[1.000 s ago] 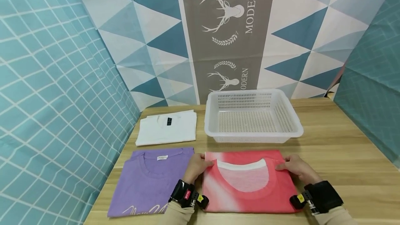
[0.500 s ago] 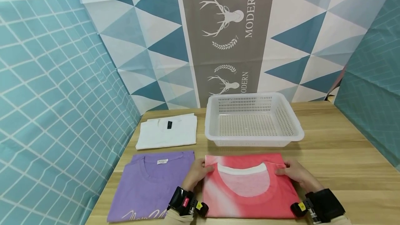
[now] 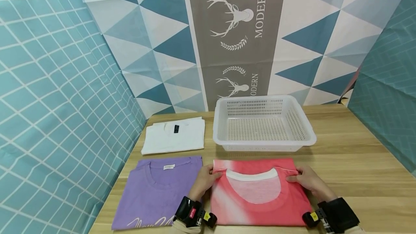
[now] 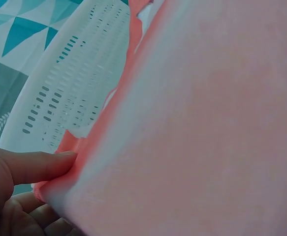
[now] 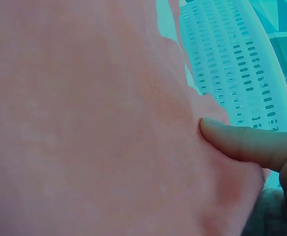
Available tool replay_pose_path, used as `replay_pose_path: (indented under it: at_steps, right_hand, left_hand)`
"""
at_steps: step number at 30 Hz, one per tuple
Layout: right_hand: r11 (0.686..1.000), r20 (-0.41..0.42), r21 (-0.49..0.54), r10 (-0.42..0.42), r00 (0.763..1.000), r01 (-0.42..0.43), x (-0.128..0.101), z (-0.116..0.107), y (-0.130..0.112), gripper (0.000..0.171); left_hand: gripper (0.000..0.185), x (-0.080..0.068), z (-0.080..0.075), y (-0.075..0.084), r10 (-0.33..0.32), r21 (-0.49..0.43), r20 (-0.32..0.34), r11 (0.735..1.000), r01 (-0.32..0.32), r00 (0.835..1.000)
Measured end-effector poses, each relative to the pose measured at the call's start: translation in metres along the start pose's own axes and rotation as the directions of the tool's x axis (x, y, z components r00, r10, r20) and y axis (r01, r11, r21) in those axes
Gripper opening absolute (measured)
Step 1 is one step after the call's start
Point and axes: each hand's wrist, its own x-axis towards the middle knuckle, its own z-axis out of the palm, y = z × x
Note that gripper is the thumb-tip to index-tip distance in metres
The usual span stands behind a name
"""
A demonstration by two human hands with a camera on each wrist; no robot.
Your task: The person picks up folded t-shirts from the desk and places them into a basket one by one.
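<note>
My left hand and right hand pinch the far corners of the folded pink T-shirt, thumbs on top — it lies flat on the counter; white basket at 12 o'clock; purple T-shirt at 9 o'clock.

This is looking like a staged recording booth rather than a lived-in room. Patterned cloth backdrops are hanging across the whole upper part of the head view, teal grid fabric is closing in the left and right edges, and a grey banner with deer heads is reading "MODERN" at top centre. A bare wooden table is filling the lower frame, carrying folded shirts and a white plastic basket.
</note>
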Motion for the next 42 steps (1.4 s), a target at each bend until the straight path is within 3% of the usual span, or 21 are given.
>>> replay_pose_path:
  at_steps: [7,16,23,31,42]
  right_hand:
    - [0.998,-0.013,-0.005,-0.066,0.998,0.066,-0.004,0.002,0.0,0.044]
    - [0.979,-0.059,-0.048,-0.201,0.978,0.198,-0.018,0.005,-0.005,0.035]
    - [0.97,-0.108,-0.114,-0.229,0.967,0.217,-0.033,0.006,-0.017,0.038]
    - [0.962,-0.178,-0.106,-0.268,0.947,0.252,-0.047,0.007,-0.019,0.033]
    - [0.955,-0.256,-0.107,-0.295,0.92,0.277,-0.06,0.008,-0.021,0.03]
  left_hand:
    - [0.019,-0.005,0.0,0.003,0.051,0.008,-0.031,0.999,-0.051,0.998]
    - [0.013,-0.014,0.0,0.009,0.086,0.009,-0.065,0.996,-0.086,0.994]
    - [0.013,-0.023,-0.003,0.019,0.123,0.028,-0.09,0.992,-0.121,0.988]
    - [0.013,-0.033,-0.005,0.032,0.16,-0.005,-0.093,0.987,-0.162,0.983]
    - [0.016,-0.045,-0.006,0.046,0.15,-0.05,-0.086,0.987,-0.155,0.985]
